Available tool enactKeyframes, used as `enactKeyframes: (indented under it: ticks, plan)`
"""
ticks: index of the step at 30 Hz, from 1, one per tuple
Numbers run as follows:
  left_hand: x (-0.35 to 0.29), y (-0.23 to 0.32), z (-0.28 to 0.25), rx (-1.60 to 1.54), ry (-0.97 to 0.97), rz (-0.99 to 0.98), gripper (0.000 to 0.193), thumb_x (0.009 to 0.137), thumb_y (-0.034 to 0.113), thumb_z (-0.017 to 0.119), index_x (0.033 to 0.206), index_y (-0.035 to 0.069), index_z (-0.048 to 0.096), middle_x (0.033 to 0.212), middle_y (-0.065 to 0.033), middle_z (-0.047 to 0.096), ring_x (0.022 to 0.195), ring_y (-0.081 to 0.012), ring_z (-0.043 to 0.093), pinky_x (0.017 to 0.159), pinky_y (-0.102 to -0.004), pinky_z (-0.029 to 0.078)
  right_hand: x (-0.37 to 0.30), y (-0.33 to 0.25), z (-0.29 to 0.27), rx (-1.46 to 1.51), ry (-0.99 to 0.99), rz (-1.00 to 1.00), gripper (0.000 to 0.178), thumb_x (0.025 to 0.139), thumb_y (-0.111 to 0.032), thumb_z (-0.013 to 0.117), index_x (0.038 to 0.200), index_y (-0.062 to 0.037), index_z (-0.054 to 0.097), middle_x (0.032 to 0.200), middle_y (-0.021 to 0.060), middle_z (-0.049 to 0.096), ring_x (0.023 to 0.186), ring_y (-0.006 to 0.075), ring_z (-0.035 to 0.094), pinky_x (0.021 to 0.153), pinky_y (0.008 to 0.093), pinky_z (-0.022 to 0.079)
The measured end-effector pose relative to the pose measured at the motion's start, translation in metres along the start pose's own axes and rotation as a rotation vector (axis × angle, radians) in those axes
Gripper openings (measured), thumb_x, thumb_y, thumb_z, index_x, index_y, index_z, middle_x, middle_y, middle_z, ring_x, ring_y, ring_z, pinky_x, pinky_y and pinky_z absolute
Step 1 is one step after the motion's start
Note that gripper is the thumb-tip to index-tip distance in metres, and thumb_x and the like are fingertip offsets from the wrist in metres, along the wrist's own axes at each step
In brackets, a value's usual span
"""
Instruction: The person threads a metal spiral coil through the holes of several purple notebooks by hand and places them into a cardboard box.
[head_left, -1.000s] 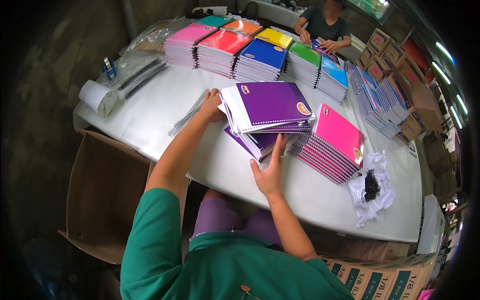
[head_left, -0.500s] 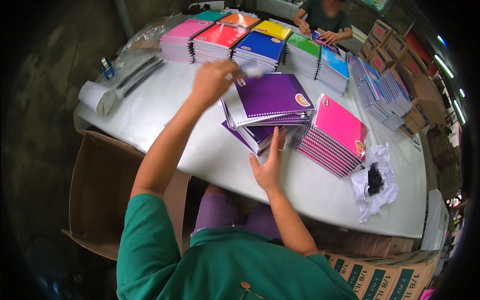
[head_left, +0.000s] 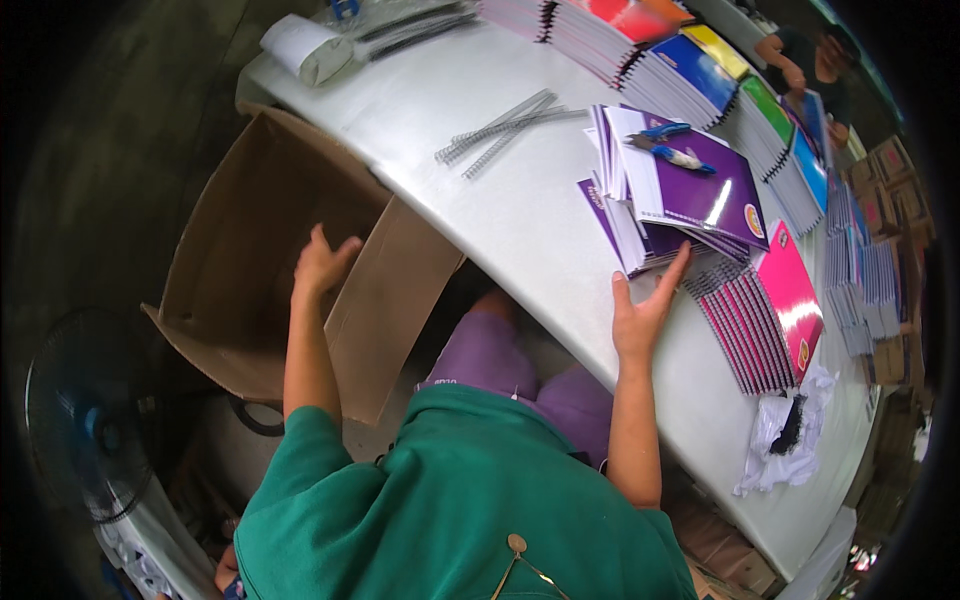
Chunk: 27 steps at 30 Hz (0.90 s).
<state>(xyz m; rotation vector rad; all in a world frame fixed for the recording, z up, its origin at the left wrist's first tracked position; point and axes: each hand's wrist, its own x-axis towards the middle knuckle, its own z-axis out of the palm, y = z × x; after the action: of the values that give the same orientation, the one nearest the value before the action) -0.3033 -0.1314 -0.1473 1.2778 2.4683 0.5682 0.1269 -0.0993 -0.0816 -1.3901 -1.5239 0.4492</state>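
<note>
My left hand [head_left: 325,262] hangs at the mouth of a brown open cardboard box [head_left: 395,290], thumb apart from the fingers, with nothing visible in it. A loose pile of purple notebooks [head_left: 735,180] lies on the table, its unbound sheets fanned and punched holes along one edge. Across the top cover rest blue-handled pliers [head_left: 680,157]. My right hand [head_left: 645,315] touches the near edge of this pile with thumb and fingers spread. Several loose wire coils [head_left: 500,130] lie left of the pile. To its right stands a stack of pink spiral notebooks [head_left: 790,290].
Stacks of coloured notebooks [head_left: 690,70] line the table's far side. Crumpled white wrapping with black bits [head_left: 775,450] lies at the right. A white roll [head_left: 305,48] sits at the far left edge. A fan [head_left: 90,420] stands lower left. Another person [head_left: 805,70] works across the table.
My left hand has left the purple pile and moved down to the box. The pliers now lie on the top cover. The view has swung left, while my right hand stays by the pile.
</note>
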Motion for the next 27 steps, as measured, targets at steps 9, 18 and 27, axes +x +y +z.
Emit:
enactKeyframes:
  ticks: [9, 18, 27]
  plan:
    - [-0.105, -0.019, 0.071, 0.317, -0.320, 0.085, 0.036, 0.078, 0.035, 0.067, 0.105, 0.011, 0.061, 0.085, -0.0147, 0.066, 0.086, -0.0360, 0.063, 0.077, -0.0457, 0.050, -0.003, 0.003, 0.000, 0.013, 0.097, -0.005, 0.087, 0.076, -0.008, 0.062, 0.145, -0.0080, 0.008, 0.150, 0.0173, 0.010, 0.138, 0.0333, 0.013, 0.106, 0.0499, 0.025]
    - [-0.017, -0.081, 0.138, -0.513, -0.377, -0.379, 0.069, 0.085, 0.057, 0.045, 0.129, 0.004, 0.046, 0.121, -0.0161, 0.056, 0.105, -0.0265, 0.057, 0.090, -0.0391, 0.046, -0.009, 0.002, -0.004, -0.075, 0.115, -0.003, 0.087, 0.077, -0.009, 0.063, 0.145, -0.0061, 0.009, 0.150, 0.0196, 0.010, 0.138, 0.0346, 0.015, 0.106, 0.0491, 0.024]
    - [-0.008, -0.118, 0.263, -0.058, -0.461, 0.000, 0.049, 0.091, 0.034, 0.048, 0.129, 0.003, 0.044, 0.128, -0.0198, 0.049, 0.118, -0.0300, 0.049, 0.095, -0.0387, 0.041, -0.068, -0.027, 0.008, -0.688, -0.086, -0.057, 0.082, 0.081, -0.039, 0.058, 0.142, 0.0009, 0.019, 0.146, 0.0304, 0.011, 0.134, 0.0454, 0.018, 0.103, 0.0522, 0.023]
